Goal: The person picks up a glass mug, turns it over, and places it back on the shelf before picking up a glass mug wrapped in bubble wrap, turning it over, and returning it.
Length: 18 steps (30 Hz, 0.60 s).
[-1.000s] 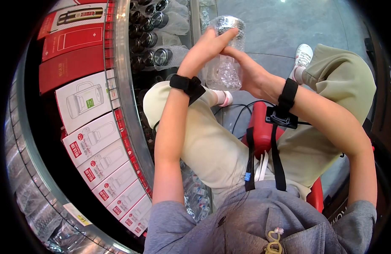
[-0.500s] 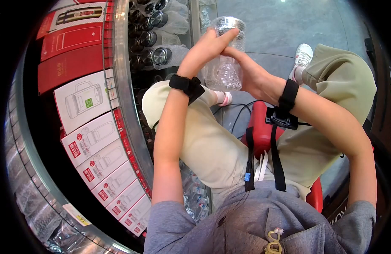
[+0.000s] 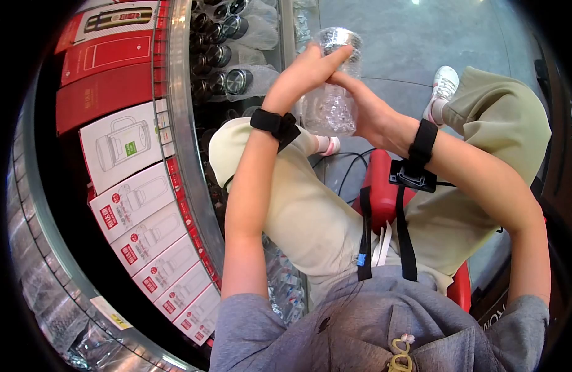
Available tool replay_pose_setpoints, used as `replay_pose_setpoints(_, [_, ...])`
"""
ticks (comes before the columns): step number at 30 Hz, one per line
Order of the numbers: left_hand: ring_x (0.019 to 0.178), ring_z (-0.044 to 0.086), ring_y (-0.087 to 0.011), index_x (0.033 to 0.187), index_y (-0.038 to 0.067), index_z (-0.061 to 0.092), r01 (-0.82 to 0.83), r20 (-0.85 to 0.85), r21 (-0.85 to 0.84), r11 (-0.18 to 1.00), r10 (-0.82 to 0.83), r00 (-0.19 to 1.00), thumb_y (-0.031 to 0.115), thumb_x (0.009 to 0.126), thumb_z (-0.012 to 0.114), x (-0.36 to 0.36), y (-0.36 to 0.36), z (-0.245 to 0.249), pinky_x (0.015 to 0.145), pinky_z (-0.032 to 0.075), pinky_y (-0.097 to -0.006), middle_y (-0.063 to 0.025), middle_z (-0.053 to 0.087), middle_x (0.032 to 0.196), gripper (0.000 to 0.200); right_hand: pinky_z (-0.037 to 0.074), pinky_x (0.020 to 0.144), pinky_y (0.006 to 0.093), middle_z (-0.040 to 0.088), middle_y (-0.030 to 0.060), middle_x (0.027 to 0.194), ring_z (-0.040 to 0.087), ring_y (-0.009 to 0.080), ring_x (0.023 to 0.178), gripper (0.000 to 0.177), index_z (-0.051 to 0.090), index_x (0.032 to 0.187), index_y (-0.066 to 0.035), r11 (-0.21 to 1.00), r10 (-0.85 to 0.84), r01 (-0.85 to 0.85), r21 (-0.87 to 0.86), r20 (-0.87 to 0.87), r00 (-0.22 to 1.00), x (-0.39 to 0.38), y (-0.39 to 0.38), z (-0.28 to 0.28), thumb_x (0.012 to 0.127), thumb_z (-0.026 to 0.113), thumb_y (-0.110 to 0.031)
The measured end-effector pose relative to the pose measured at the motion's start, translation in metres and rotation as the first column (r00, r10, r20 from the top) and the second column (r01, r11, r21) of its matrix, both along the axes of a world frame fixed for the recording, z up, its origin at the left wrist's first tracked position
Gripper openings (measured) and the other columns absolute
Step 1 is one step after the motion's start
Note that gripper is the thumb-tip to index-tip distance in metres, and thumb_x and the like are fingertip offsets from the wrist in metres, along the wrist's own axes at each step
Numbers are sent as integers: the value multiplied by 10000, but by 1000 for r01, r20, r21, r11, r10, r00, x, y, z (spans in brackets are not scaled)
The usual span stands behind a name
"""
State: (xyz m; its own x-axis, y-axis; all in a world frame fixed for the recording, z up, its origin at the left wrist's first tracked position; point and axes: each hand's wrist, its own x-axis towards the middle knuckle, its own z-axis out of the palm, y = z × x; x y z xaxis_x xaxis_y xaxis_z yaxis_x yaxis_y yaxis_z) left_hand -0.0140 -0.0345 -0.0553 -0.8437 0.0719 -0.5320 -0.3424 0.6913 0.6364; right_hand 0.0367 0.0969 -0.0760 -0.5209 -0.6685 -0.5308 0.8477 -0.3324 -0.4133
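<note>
A clear glass bottle or jar with a shiny metal lid, wrapped in bubble wrap [image 3: 333, 115], is held up in front of me between both hands. My left hand [image 3: 308, 69] is closed around its upper part from the left, thumb laid across just below the lid. From the right, my right hand [image 3: 371, 115] grips its side, with the thumb reaching toward the left hand. Most of the fingers are hidden behind the wrapped bottle. Each wrist wears a black strap.
On the left, a shelf with wire rails [image 3: 177, 93] holds red and white product boxes [image 3: 128, 146]. Several dark-lidded, plastic-wrapped bottles [image 3: 239, 80] lie beside it. Below me is a red object [image 3: 380, 186] between my legs, near black cables on the grey floor [image 3: 416, 43].
</note>
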Motion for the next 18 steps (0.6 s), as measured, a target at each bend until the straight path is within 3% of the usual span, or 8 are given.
replay_pose_setpoints(11, [745,442,-116,894,-57,549,4,-73,38,999,-1,997,547,761,561,0,-3,-10,690,391,-249,-40,499,778,619,401,885,372,523,75,1170,511,196,1075,613,443,1229,-80,1000,23,-23,1,-6,1000,1,-3,-10,790,499,-505])
replay_pose_setpoints(18, [733,446,-122,885,-61,547,32,-28,-19,999,-33,999,554,762,553,-1,-1,-6,681,398,-255,-46,497,761,627,415,861,360,526,74,1149,521,195,1055,625,439,1231,-73,1000,30,-30,9,-2,1000,3,-3,-15,784,505,-505])
